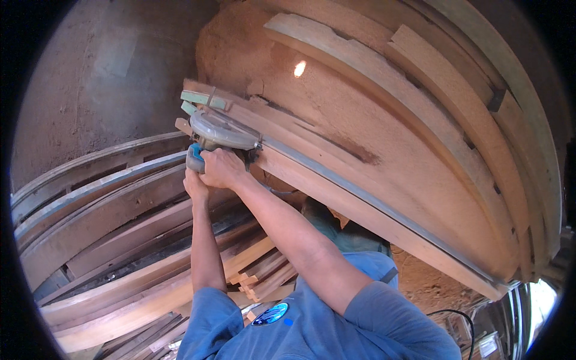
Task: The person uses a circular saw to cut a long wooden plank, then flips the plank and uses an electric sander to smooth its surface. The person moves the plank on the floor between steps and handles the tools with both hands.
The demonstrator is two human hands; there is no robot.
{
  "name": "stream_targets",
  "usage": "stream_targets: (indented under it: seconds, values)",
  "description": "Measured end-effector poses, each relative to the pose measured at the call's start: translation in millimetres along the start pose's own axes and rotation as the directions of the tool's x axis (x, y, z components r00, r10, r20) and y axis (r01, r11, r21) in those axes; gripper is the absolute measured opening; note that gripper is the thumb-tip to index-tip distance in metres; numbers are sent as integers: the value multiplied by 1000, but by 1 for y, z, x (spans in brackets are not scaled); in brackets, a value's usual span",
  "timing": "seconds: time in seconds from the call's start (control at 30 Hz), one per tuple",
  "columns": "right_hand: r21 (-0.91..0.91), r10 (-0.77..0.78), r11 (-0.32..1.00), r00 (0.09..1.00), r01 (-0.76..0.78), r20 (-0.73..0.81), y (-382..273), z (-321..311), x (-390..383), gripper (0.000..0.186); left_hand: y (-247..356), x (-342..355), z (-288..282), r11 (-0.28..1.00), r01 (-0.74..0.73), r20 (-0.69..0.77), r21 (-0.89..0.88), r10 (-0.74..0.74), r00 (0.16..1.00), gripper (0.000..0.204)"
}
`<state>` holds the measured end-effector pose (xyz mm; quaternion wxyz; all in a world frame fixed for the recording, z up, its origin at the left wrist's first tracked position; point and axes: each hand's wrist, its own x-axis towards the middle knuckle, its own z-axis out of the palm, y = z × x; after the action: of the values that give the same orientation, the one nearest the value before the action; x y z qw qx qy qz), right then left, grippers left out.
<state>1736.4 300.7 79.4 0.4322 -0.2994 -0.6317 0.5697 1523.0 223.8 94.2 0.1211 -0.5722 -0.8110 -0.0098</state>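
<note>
Blue shirt (336,324): it is nearest to the camera, below the grip, and a round emblem shows on its chest.
Right hand (223,168): it is closed on the power saw (222,133), at the right side of the handle.
Left hand (195,183): it is also closed on the saw, just below and beside the right hand; most of its fingers are hidden.
Saw position: directly above and around the grip, at the upper-left end of the long plank (360,210); whether its base touches the wood, I cannot tell.
Saw direction: its rounded grey guard has the long axis from upper left to lower right, roughly along the plank.
Grey rail (384,207): it lies along the plank, to the right of the grip.
Green-painted pieces (203,99): above the grip, at the plank's end.
Curved timbers (456,90): far right and above the grip.
Stacked boards (135,240): left and below the grip.
Short sticks (270,279): below the grip, between the forearms.
</note>
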Motion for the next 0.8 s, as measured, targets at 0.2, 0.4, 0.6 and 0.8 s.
stream_targets:
  seconds: [0.2, 0.4, 0.6, 0.8]
  values:
    - [4, -8, 1000, 999, 8, -44, 4, 2, 11, 28, 14, 10, -3, 1000, -5, 7, -27, 5, 1000, 62]
    - [10, -16, 1000, 1000, 16, -13, 6, 10, 29, 26, 0, 22, -4, 987, 41, -12, -156, -44, 999, 70]
    - [-1, 21, 1000, 997, -21, 76, -1, 9, 54, 30, 7, 48, -12, 991, 91, 44, -93, -87, 995, 77]
    - [-3, -60, 998, 998, 60, 1, 14, 8, 33, 31, 30, 22, -16, 986, -10, -39, -164, 4, 999, 67]
